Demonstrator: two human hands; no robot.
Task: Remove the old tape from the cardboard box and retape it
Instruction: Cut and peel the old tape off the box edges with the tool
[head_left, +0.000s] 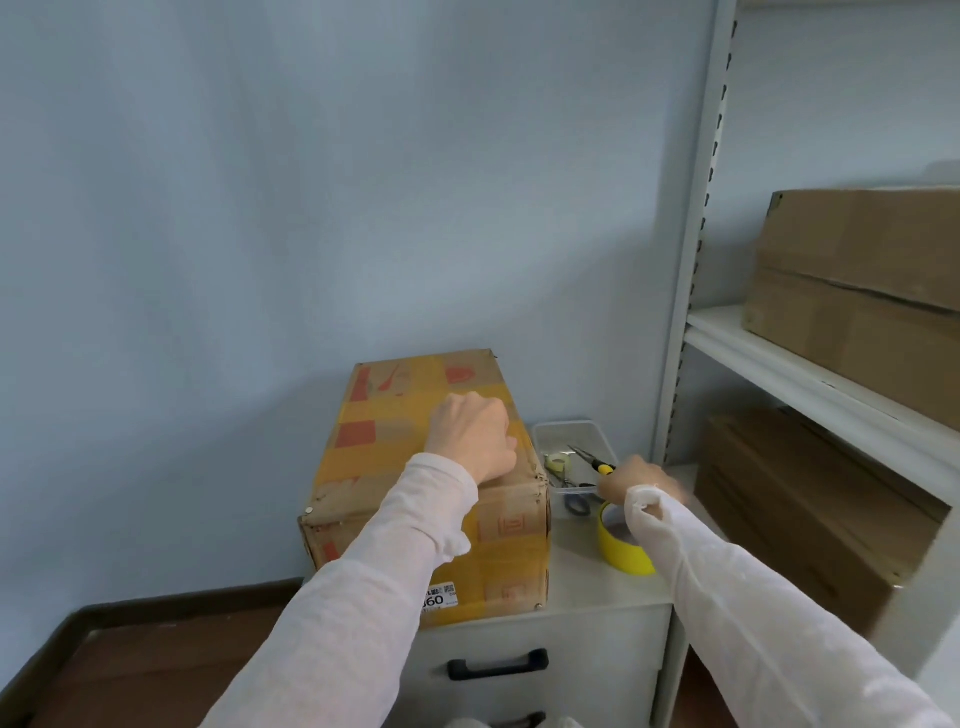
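A cardboard box (363, 467) wrapped in bands of yellow tape stands on a white drawer cabinet (582, 582). My left hand (470, 436) rests on the box's top near its right edge. Its fingers are curled under, and nothing shows in them. My right hand (639, 483) is at the front of a clear plastic tray (550, 431) to the right of the box. It grips the handle end of a yellow-handled pointed tool (597, 464). A roll of yellow tape (623, 551) stands on the cabinet just under my right wrist.
The tray also holds grey-handled scissors (576, 503) and a small tape roll (558, 461). A white shelf unit (779, 374) on the right carries large cardboard boxes (857, 280), with more below (789, 499). A blue wall stands behind, with wooden floor at the lower left.
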